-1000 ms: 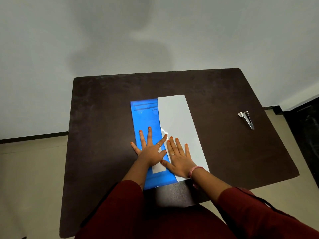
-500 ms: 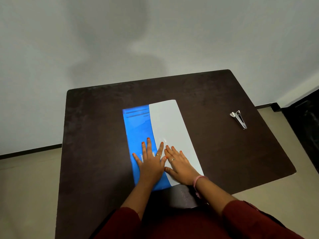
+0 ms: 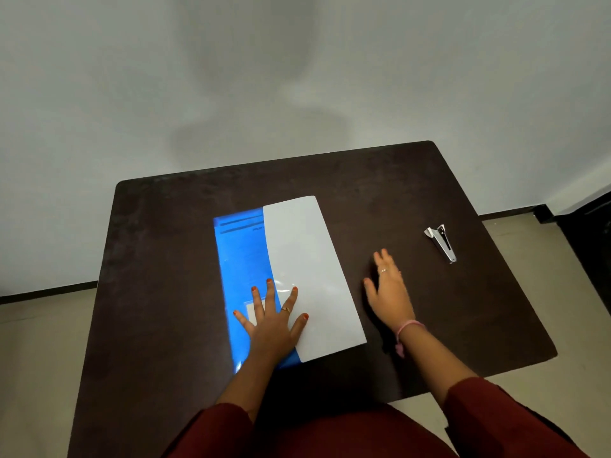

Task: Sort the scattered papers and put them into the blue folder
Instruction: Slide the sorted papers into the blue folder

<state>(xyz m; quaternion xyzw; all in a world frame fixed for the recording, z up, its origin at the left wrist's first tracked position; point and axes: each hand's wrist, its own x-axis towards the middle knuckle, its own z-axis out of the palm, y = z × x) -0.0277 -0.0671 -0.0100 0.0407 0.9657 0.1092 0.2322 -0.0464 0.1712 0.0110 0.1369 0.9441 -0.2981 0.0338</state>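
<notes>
The blue folder [image 3: 239, 269] lies flat in the middle of the dark table [image 3: 158, 259], its long side running away from me. A white panel [image 3: 304, 259] covers its right half, whether a flap or a sheet I cannot tell. My left hand [image 3: 272, 322] presses flat with spread fingers on the folder's near end, across the blue and the white. My right hand [image 3: 390, 292] is off the folder, over the bare table just right of the white panel, fingers straight and holding nothing.
A small silver and black stapler [image 3: 441, 241] lies on the table at the right, beyond my right hand. The table's far edge stands close to a pale wall [image 3: 297, 77]. A dark object [image 3: 591, 233] stands on the floor at the far right.
My right hand has lifted off the white panel and moved right over the bare table. My left hand stays pressed on the folder. The head view has tilted a little.
</notes>
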